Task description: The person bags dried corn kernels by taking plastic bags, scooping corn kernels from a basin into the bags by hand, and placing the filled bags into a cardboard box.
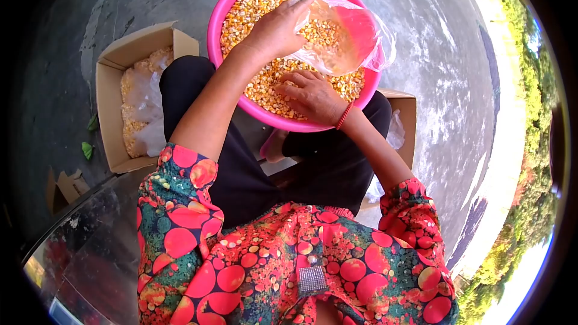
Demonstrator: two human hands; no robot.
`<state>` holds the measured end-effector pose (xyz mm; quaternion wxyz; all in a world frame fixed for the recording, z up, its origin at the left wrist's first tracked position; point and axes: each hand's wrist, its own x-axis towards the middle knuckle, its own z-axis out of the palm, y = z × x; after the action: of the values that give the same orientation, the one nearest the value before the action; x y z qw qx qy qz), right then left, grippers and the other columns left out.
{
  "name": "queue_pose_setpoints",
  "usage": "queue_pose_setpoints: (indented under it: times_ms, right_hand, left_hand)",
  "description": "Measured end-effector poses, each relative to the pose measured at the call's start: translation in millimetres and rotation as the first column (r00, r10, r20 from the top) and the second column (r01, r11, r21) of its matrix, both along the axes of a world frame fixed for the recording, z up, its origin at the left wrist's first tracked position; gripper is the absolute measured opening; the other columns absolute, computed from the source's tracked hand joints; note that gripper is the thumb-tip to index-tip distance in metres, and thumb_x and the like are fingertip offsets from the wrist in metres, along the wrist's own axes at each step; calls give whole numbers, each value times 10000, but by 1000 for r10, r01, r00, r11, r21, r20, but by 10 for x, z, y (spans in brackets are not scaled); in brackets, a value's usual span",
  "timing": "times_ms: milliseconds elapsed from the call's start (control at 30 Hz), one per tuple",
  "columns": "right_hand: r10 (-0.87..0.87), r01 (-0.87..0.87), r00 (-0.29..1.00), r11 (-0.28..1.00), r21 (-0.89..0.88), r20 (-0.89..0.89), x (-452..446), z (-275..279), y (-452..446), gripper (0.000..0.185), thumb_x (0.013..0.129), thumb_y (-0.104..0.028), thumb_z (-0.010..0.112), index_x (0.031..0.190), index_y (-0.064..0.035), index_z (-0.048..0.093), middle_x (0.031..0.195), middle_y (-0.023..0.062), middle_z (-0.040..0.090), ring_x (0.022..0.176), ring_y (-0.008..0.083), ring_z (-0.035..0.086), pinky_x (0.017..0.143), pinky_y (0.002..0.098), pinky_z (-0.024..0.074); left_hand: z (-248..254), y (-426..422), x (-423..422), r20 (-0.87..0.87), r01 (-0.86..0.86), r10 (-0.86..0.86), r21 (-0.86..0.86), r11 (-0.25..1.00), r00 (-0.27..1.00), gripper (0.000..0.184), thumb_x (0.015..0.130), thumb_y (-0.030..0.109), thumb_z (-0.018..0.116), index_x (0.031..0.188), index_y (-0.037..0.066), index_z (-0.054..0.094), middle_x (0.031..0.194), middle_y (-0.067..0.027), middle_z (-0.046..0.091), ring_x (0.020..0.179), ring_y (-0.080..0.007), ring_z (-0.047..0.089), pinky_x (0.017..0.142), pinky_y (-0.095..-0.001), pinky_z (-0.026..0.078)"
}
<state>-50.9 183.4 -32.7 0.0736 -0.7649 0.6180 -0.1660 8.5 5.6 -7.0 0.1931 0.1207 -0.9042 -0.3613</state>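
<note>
A large pink basin (215, 21) full of loose yellow and orange corn kernels (256, 9) sits in front of my knees. My left hand (280, 29) grips the rim of a clear plastic bag (355, 39), tilted over the basin with its mouth spread wide. Some kernels show in or through the bag. Lower in the basin, my right hand (314, 97) lies on the corn, palm down, its curled fingers gathering kernels and their tips partly buried. A red beaded bracelet (344, 114) circles my right wrist.
To the left stands an open cardboard box (111, 126) holding corn and filled plastic bags (147, 102). Another cardboard box (406, 123) with plastic in it is partly hidden behind my right leg. Cardboard scraps (69, 186) and a green leaf (87, 150) lie on the concrete floor (448, 84).
</note>
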Motion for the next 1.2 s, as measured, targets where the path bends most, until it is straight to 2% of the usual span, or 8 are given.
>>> queue_pose_setpoints:
  times_ms: [167, 500, 600, 667, 800, 967, 1033, 1200]
  right_hand:
    - [-4, -6, 999, 969, 246, 39, -155, 9, 60, 128, 825, -193, 566, 891, -85, 543, 883, 102, 532, 886, 291, 546, 812, 428, 426]
    - [-168, 141, 957, 982, 127, 236, -220, -124, -51, 172, 876, -205, 533, 852, -35, 545, 655, 136, 519, 647, 323, 574, 617, 417, 467]
    - [-220, 148, 816, 973, 174, 534, -182, 152, -64, 250, 934, -251, 497, 849, -19, 534, 606, 55, 484, 568, 179, 531, 526, 309, 424]
    - [-510, 93, 304, 856, 508, 804, -198, 515, -76, 257, 951, -279, 488, 849, -57, 569, 579, -21, 442, 482, 68, 416, 446, 212, 339]
    - [-250, 284, 100, 935, 213, 963, -381, 903, -254, 251, 968, -246, 458, 842, -59, 567, 624, -66, 401, 486, 3, 326, 426, 178, 246]
    - [-283, 547, 372, 836, 38, 884, -612, 789, -541, 238, 962, -229, 470, 871, -45, 591, 706, -39, 513, 589, 33, 452, 534, 184, 341]
    - [-293, 490, 749, 848, -199, 594, -729, 595, -562, 245, 942, -215, 506, 879, -9, 624, 804, 1, 610, 737, 77, 552, 681, 223, 455]
    - [-436, 310, 566, 899, 310, 700, -531, 753, -135, 226, 925, -181, 532, 877, 20, 624, 774, -2, 622, 738, 59, 563, 663, 238, 466]
  left_hand:
    - [-20, -57, -2, -12, -14, 14, -9, 1000, 1000, 640, 707, 45, 543, 1331, 43, 397, 1338, -199, 432, 1243, -310, 419, 1045, -363, 345]
    - [-68, -65, -24, -48, -34, 34, 2, 999, 998, 656, 693, 15, 540, 1332, 101, 418, 1320, -189, 457, 1218, -309, 449, 1024, -364, 366]
    - [-108, -90, -50, -38, -20, 20, 13, 1000, 999, 653, 692, 7, 536, 1329, 94, 420, 1322, -185, 457, 1223, -303, 445, 1026, -363, 364]
    - [-100, -72, -33, -71, -33, 34, 9, 999, 997, 656, 689, 0, 535, 1328, 91, 418, 1322, -178, 457, 1221, -304, 445, 1022, -369, 369]
    - [-71, -32, -28, -43, -44, 43, -19, 999, 998, 666, 686, -8, 534, 1333, 91, 411, 1328, -166, 455, 1220, -307, 444, 1018, -376, 373]
    - [-27, -20, -17, 18, -67, 67, 9, 998, 998, 670, 688, -10, 535, 1337, 86, 403, 1331, -157, 452, 1211, -315, 451, 1018, -379, 373]
    - [-17, -23, -12, 1, -61, 61, 21, 998, 998, 668, 689, -8, 536, 1337, 85, 403, 1332, -163, 449, 1210, -317, 452, 1020, -379, 371]
    - [-47, -61, -10, -38, -43, 43, -6, 999, 998, 672, 690, 1, 540, 1341, 85, 398, 1334, -179, 442, 1217, -314, 446, 1027, -374, 363]
